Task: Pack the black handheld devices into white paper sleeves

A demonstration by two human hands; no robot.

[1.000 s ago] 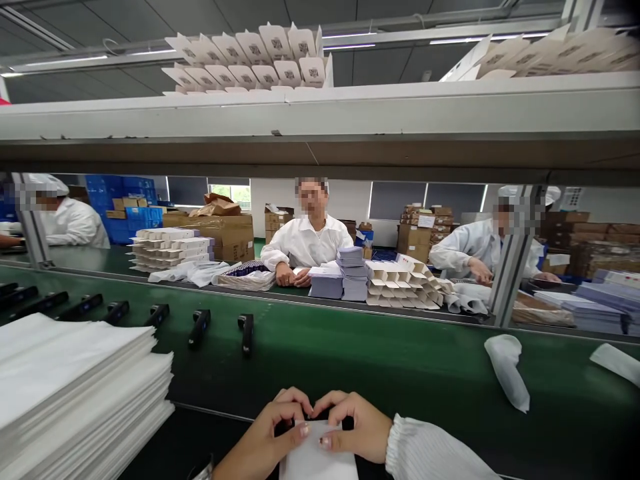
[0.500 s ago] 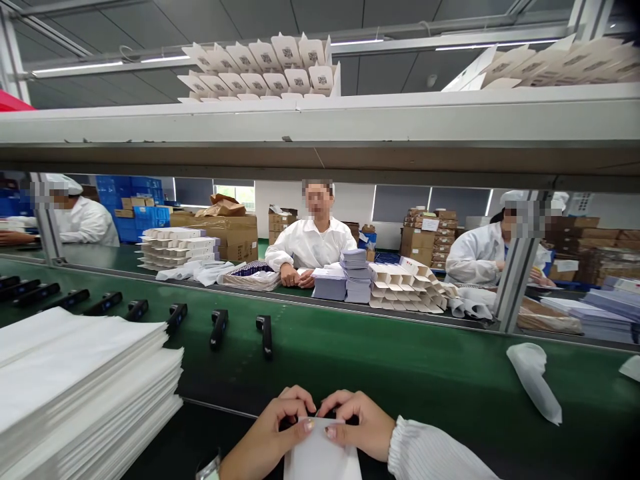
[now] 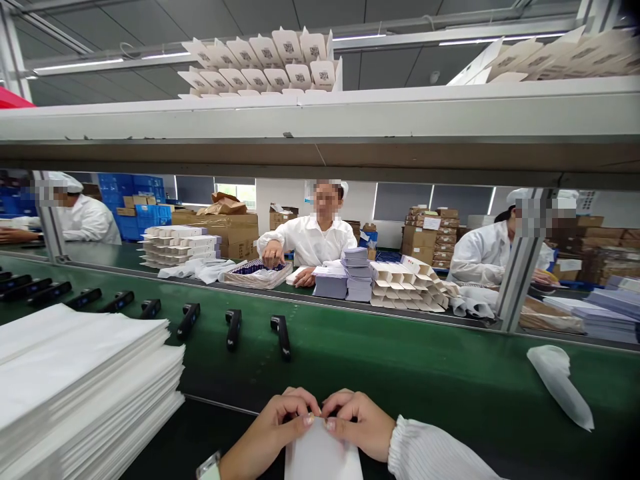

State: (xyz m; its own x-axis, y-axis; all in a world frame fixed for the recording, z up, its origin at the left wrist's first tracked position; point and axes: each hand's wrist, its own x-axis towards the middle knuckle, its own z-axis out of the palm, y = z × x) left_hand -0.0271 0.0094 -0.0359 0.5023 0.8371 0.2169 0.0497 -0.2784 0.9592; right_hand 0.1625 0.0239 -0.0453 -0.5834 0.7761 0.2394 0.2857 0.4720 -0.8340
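Note:
Both my hands work at the top edge of a flat white sheet point(image 3: 323, 457), which lies in front of me at the bottom of the view and may be a thin bag. My left hand point(image 3: 285, 423) pinches its upper left corner between thumb and fingers. On the upper right corner, my right hand point(image 3: 357, 423) is closed in the same way, the fingertips of both hands nearly meeting. The lower part of the sheet runs out of view. To the left rises a tall stack of similar white sheets point(image 3: 80, 373).
Several black handheld devices point(image 3: 233, 330) lie on the green conveyor belt point(image 3: 400, 360). A white wrapped item point(image 3: 560, 387) is on its right side. Overhead runs a shelf point(image 3: 320, 120) with open white boxes point(image 3: 280, 67). Opposite sit co-workers point(image 3: 320, 240) among boxes and paper stacks point(image 3: 357, 273).
The black devices and the wrapped item have shifted right along the belt. The co-worker opposite has moved one hand to a tray at the left. My hands have hardly moved.

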